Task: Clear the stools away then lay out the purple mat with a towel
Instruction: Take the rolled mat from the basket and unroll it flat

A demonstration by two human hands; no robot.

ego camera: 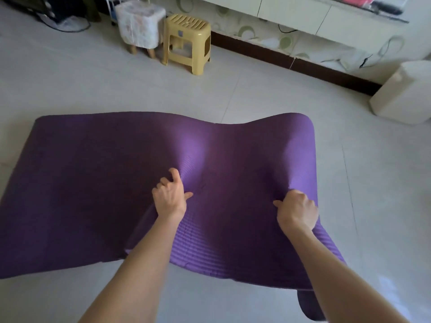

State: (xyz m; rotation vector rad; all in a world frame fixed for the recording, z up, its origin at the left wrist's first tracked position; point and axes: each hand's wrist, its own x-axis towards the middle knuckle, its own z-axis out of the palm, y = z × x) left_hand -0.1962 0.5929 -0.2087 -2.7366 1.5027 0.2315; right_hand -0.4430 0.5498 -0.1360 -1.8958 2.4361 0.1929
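Observation:
The purple mat (81, 183) spreads across the tiled floor, flat on the left and lifted into humps on the right. My left hand (170, 194) pinches a raised fold near the mat's middle. My right hand (297, 210) is closed on the mat's right edge, holding that side up off the floor; a curled end hangs below my right forearm. Two stools stand together at the far wall: a white fabric-covered stool (138, 22) with wooden legs and a yellow plastic stool (186, 40) to its right. No towel is in view.
A white cabinet (326, 15) runs along the back wall above a dark skirting board, with cables hanging under it. A cream boxy object (405, 92) sits on the floor at the right. Dark items and cables lie at the far left corner.

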